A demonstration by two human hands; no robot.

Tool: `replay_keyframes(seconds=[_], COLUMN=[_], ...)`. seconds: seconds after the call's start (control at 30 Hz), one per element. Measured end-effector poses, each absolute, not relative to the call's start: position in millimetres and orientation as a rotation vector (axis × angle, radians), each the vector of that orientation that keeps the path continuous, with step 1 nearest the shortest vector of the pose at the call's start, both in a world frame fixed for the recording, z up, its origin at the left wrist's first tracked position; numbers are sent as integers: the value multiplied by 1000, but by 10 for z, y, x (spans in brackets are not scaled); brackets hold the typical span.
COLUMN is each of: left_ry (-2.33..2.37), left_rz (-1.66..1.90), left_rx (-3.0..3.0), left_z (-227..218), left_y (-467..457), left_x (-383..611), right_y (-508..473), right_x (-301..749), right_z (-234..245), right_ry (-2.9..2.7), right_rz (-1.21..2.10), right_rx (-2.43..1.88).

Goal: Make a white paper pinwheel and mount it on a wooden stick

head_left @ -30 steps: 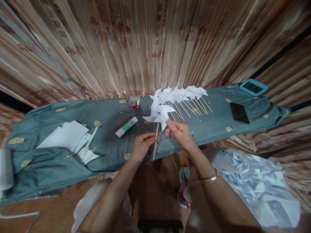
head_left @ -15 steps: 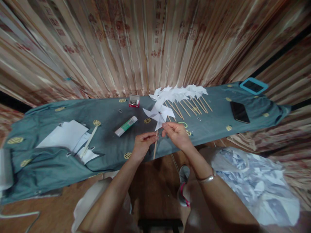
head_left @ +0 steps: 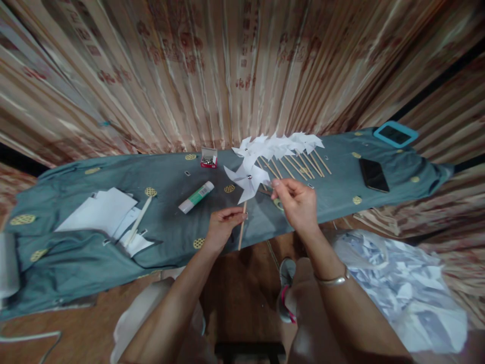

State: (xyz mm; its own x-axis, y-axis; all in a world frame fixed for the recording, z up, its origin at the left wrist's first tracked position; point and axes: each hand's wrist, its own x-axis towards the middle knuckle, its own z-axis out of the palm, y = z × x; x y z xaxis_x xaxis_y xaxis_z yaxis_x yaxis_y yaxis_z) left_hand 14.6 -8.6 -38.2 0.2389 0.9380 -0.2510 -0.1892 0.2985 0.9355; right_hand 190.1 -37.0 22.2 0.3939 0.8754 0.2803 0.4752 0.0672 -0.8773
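My left hand [head_left: 225,227] is closed round the wooden stick of a white paper pinwheel [head_left: 249,177], just below its blades. The pinwheel stands nearly upright over the table's front, with a shiny metal pin at its centre. My right hand [head_left: 296,199] is beside the right-hand blade, thumb and forefinger pinched together. Whether these fingertips touch the paper or hold anything is too small to tell. Behind, several finished white pinwheels [head_left: 280,145] lie in an overlapping row, their sticks pointing toward me. A greenish ring [head_left: 278,203], perhaps tape, lies partly behind my right hand.
Left of the pinwheel are a glue stick [head_left: 196,197] and a small red box [head_left: 208,161] of metal pins. Paper sheets [head_left: 102,210] lie farther left. A phone [head_left: 373,175] and a blue-framed device [head_left: 396,134] rest on the right. A bag of paper pieces [head_left: 401,288] stands below.
My right hand has moved right, away from the lower blade. The pinwheel's blades have turned slightly. My left hand keeps its grip on the stick.
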Motion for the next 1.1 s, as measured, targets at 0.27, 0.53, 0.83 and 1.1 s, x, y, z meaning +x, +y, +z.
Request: replay_keyframes(seconds=[0.27, 0.53, 0.83, 1.1], left_ry=[977, 974, 988, 974], left_rz=[850, 817, 863, 875], left_rx=[943, 972, 945, 930], left_z=[-395, -408, -384, -373], left_y=[-144, -142, -133, -131], left_x=[194, 201, 183, 169], right_y=[-189, -167, -169, -189], right_x=[2073, 2019, 1964, 1917], right_z=[150, 112, 134, 151], right_ry=[-901, -794, -719, -646], right_rz=[684, 908, 1013, 1118], right_rx=[-1398, -1328, -1318, -1279])
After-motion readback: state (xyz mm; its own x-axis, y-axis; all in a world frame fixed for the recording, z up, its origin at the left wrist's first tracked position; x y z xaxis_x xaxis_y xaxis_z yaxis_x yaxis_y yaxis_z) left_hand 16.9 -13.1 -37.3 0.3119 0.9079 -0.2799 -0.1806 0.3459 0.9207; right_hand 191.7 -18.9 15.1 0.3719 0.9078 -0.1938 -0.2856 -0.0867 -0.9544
